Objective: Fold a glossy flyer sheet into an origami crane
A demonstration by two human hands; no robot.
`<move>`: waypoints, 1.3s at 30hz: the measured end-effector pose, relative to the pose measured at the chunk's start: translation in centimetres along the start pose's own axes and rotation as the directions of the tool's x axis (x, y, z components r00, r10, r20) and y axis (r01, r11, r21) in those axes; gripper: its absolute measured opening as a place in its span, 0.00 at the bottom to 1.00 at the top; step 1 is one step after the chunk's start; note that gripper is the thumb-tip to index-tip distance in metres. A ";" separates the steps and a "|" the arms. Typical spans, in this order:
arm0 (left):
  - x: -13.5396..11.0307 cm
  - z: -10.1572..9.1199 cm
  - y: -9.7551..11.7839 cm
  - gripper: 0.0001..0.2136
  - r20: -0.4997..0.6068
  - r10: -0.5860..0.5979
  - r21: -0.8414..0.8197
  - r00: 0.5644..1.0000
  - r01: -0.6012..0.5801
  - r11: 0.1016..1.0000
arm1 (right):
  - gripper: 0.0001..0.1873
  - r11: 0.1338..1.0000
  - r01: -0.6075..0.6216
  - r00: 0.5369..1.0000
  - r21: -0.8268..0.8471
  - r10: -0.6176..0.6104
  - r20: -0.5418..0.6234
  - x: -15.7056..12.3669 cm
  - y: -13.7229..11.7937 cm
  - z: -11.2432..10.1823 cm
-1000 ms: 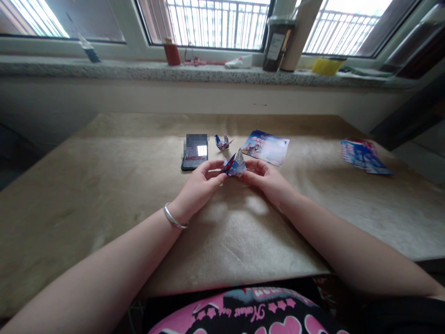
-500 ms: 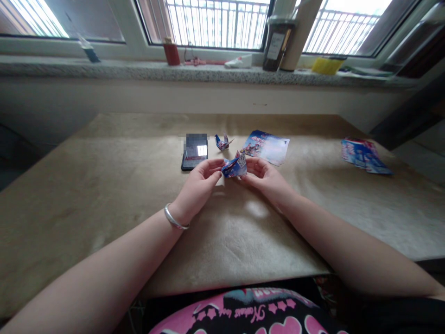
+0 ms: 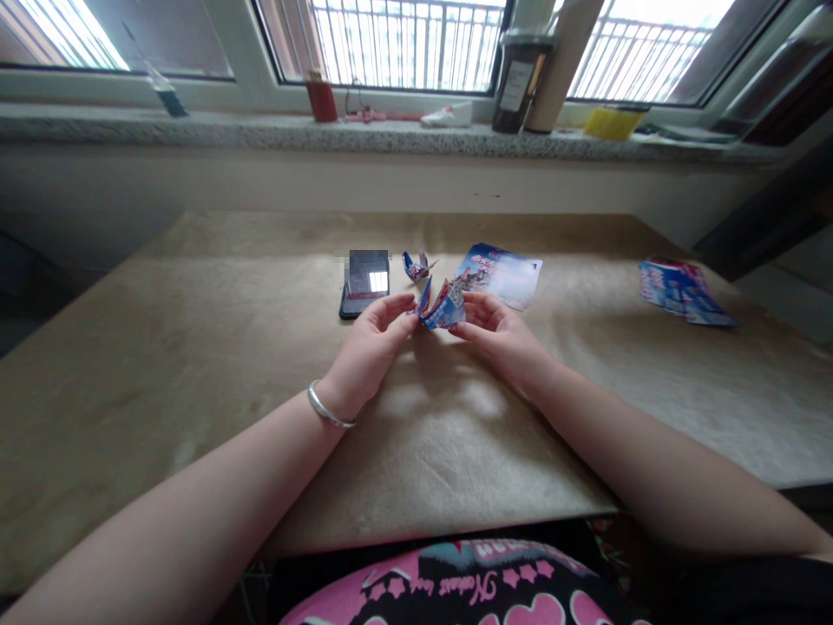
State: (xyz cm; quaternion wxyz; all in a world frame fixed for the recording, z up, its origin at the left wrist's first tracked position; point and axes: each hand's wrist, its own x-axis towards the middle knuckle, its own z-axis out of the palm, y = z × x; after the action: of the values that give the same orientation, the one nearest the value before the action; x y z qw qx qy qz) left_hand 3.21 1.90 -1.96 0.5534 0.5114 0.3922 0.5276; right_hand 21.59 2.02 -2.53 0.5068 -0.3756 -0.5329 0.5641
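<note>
Between my two hands is a folded paper crane point(image 3: 445, 310), blue with printed patches and pointed flaps standing up. My left hand point(image 3: 383, 325), with a silver bangle at the wrist, pinches its left end between thumb and fingers. At the opposite end, the thumb and fingers of my right hand point(image 3: 491, 330) close on the crane's right side. Just beyond it a second, smaller-looking paper crane point(image 3: 416, 266) stands on the table. Blue printed paper sheets point(image 3: 501, 276) lie flat behind my right hand.
A dark phone point(image 3: 365, 286) lies beyond my left hand on the tan-covered table point(image 3: 214, 347). More printed papers point(image 3: 683, 292) are fanned out at the far right. Along the stone windowsill point(image 3: 247, 130) stand a red container point(image 3: 321, 97), a dark jar point(image 3: 519, 87) and a yellow box point(image 3: 613, 122).
The crane between my hands has opened out: one pointed flap now stands up at its left, apart from the rest. My hands have hardly moved.
</note>
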 end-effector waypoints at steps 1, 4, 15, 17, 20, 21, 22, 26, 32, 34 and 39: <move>0.1 -0.1 -0.1 0.17 0.009 0.013 0.003 1.000 -0.013 1.000 | 0.23 1.000 0.001 1.000 0.016 -0.001 -0.006 0.0 0.0 0.1; 0.3 -0.2 -0.4 0.18 0.024 0.004 -0.003 1.000 -0.004 1.000 | 0.24 0.999 0.008 1.000 0.051 -0.007 -0.026 0.0 -0.2 0.2; 0.0 0.4 0.2 0.12 -0.013 -0.229 -0.363 0.973 0.209 0.908 | 0.24 0.997 -0.056 0.997 0.044 0.058 -0.054 -0.2 0.1 0.0; -0.1 0.4 0.3 0.11 0.008 -0.240 -0.373 0.971 0.226 0.900 | 0.24 0.996 -0.080 0.994 0.033 0.082 -0.078 -0.2 0.0 0.1; -0.1 0.3 0.2 0.11 0.053 -0.241 -0.342 0.969 0.244 0.907 | 0.25 0.991 -0.133 0.986 0.034 0.135 -0.094 -0.2 -0.3 0.1; -0.1 0.3 0.2 0.11 0.059 -0.234 -0.323 0.970 0.241 0.915 | 0.24 0.988 -0.148 0.984 0.041 0.151 -0.096 -0.2 -0.4 0.2; -0.1 0.3 0.1 0.12 0.056 -0.225 -0.304 0.973 0.231 0.924 | 0.24 0.986 -0.160 0.981 0.050 0.164 -0.100 -0.2 -0.4 0.1; 0.0 0.3 -0.2 0.12 0.008 -0.205 -0.288 0.979 0.199 0.937 | 0.23 0.979 -0.187 0.972 0.082 0.197 -0.130 -0.1 -0.5 0.0; -0.1 0.2 -0.1 0.13 0.012 -0.236 -0.259 0.972 0.231 0.938 | 0.23 0.977 -0.176 0.970 0.118 0.193 -0.150 0.0 -0.3 -0.1; -0.2 0.1 -0.1 0.14 -0.008 -0.238 -0.220 0.971 0.231 0.948 | 0.24 0.977 -0.170 0.965 0.132 0.192 -0.180 0.2 -0.1 -0.1; -0.3 0.2 0.0 0.17 -0.044 -0.171 -0.185 0.984 0.160 0.970 | 0.25 0.979 -0.169 0.966 0.118 0.188 -0.176 0.4 0.1 -0.2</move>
State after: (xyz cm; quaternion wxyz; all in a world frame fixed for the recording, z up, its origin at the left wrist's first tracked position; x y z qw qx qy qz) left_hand 3.36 1.53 -1.97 0.6277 0.4084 0.4004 0.5282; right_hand 21.72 2.43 -2.58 0.5198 -0.4470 -0.4177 0.5963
